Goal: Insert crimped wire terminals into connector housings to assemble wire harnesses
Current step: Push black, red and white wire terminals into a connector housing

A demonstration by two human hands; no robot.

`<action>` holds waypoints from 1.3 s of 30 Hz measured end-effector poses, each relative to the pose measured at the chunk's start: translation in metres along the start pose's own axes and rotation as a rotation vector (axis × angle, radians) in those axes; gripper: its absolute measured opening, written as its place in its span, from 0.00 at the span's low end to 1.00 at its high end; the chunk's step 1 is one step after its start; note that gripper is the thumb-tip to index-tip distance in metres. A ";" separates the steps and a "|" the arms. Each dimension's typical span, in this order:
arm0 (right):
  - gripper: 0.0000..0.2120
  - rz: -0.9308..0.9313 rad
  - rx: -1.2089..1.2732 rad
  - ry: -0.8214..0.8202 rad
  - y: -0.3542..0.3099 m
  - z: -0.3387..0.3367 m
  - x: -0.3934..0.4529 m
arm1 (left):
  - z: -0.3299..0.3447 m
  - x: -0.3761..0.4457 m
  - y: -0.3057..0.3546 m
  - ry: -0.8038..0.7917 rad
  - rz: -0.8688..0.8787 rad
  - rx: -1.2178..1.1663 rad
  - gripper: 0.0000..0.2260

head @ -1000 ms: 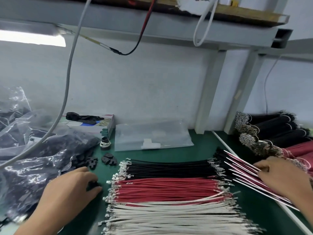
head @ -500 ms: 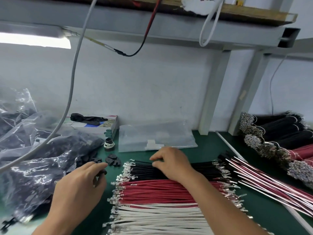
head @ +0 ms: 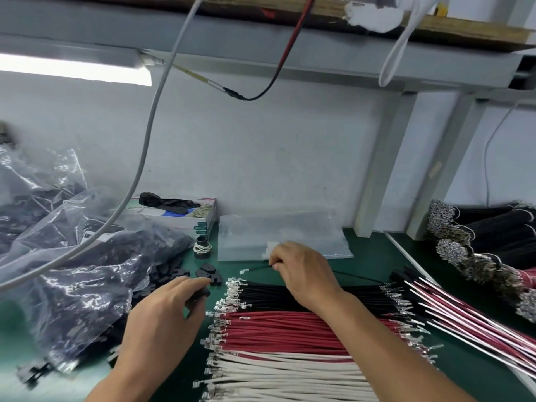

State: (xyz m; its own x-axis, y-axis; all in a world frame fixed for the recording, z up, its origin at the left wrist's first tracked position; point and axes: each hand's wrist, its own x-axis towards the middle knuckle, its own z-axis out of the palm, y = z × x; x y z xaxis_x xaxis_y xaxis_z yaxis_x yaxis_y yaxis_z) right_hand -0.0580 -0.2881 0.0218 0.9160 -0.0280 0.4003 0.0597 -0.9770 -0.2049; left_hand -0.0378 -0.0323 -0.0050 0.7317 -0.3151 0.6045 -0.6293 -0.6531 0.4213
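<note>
Two hands picking up parts over the green table (head: 368, 245).
The right hand (head: 301, 271) pinches one black wire (head: 258, 268) above the black wire row (head: 313, 294); the left hand (head: 165, 317) grips a black connector housing (head: 200, 294) beside it.

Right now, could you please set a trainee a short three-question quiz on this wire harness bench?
1. True or false: the right hand pinches a single black wire.
2. What does the left hand hold? A) a white wire B) a black connector housing C) nothing
3. Which wire row lies between the black row and the white row?

Key: 1 true; 2 B; 3 the red row.
</note>
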 end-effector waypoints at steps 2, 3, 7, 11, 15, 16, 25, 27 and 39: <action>0.09 -0.126 -0.076 0.145 -0.008 -0.018 0.000 | 0.001 0.000 0.001 0.007 -0.019 -0.045 0.18; 0.13 -0.182 -0.112 0.219 -0.012 -0.028 -0.003 | 0.002 0.000 0.002 0.009 -0.019 -0.079 0.19; 0.17 -0.272 -0.129 0.392 -0.026 -0.047 -0.031 | 0.005 0.000 0.009 0.027 -0.071 -0.384 0.15; 0.03 -0.244 -0.023 0.438 -0.032 -0.031 -0.075 | 0.007 -0.003 0.016 0.013 -0.100 -0.648 0.17; 0.04 -0.183 0.072 0.488 -0.032 -0.020 -0.089 | 0.008 -0.005 0.021 -0.070 -0.157 -0.782 0.16; 0.05 -0.170 0.087 0.490 -0.031 -0.021 -0.090 | 0.009 -0.006 0.022 -0.091 -0.175 -0.795 0.15; 0.10 -0.133 0.114 0.386 -0.033 -0.021 -0.089 | 0.010 -0.009 0.030 -0.131 -0.133 -0.845 0.12; 0.10 -0.130 0.102 0.375 -0.033 -0.022 -0.089 | 0.010 -0.009 0.031 -0.146 -0.140 -0.853 0.12; 0.05 -0.120 0.255 0.304 -0.036 -0.021 -0.091 | 0.005 -0.010 0.027 -0.265 -0.271 -0.902 0.11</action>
State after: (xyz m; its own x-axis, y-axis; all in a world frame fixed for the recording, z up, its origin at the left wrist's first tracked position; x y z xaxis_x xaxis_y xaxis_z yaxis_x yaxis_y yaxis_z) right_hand -0.1514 -0.2550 0.0117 0.7401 -0.0156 0.6723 0.2904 -0.8944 -0.3403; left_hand -0.0609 -0.0503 -0.0027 0.8467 -0.4487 0.2858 -0.3147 0.0106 0.9491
